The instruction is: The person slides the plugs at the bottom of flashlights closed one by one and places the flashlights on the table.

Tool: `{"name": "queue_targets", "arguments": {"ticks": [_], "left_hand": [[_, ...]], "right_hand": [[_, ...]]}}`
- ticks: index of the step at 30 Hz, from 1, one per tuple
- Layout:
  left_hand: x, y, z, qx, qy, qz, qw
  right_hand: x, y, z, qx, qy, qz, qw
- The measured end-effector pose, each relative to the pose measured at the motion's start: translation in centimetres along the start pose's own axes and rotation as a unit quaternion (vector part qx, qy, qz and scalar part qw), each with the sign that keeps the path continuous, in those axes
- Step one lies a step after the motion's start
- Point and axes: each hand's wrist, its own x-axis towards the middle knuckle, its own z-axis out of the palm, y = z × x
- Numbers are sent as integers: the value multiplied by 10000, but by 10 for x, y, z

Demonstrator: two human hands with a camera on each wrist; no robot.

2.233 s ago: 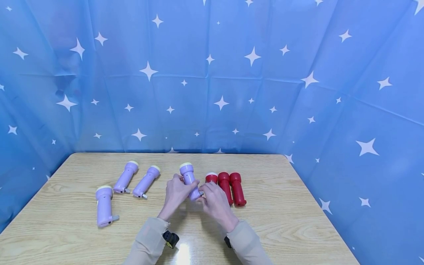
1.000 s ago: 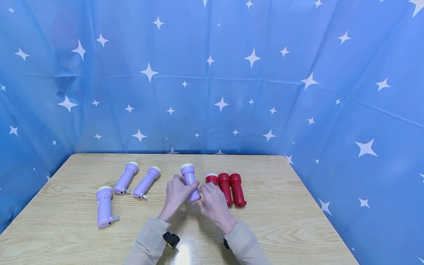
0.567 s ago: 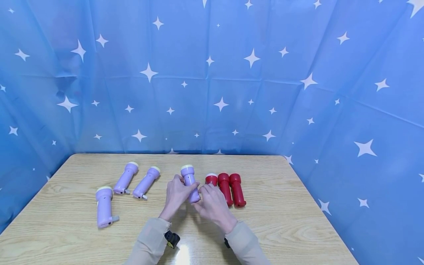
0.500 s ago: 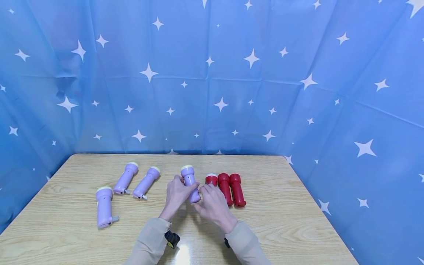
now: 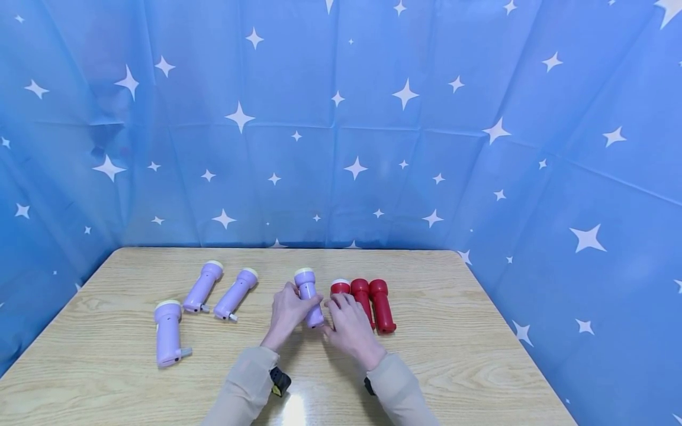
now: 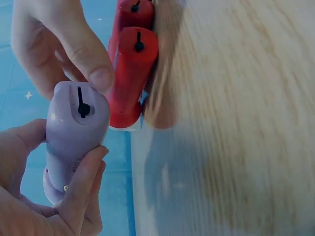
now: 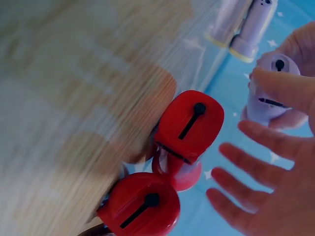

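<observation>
A purple flashlight with a pale lens rim points away toward the far edge in the head view. My left hand grips its body between thumb and fingers. Its rear end, with a black slot and knob, faces the left wrist camera, where the flashlight has no prong sticking out. Beside that end is my right hand. In the right wrist view its fingers are spread apart, and its thumb overlaps the flashlight's rear end.
Just right of the hands lie three red flashlights, one with a white rim and partly hidden by the right hand. Three purple flashlights lie to the left, prongs sticking out. A blue star-printed curtain stands behind the wooden table.
The prong jutting from the held flashlight's right side 2.2 s ago has gone from view. The flashlight and left hand have shifted slightly right and nearer; the right hand has drawn slightly rightward.
</observation>
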Motion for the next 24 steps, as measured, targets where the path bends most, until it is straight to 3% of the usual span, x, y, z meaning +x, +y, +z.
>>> {"name": "queue_targets", "arguments": {"ticks": [10,17,24], "left_hand": [[6,-4,15,300,-493,-123,9983],[8,-4,21,494,-663,58,9966],[8,-4,25,494,-777,42,9957]], "right_hand": [[-2,15,2,272,-640,892,9936],[-4,20,-2,571,-1036,1432,9826],[-5,24,-5,628,-1264,1634,9764]]}}
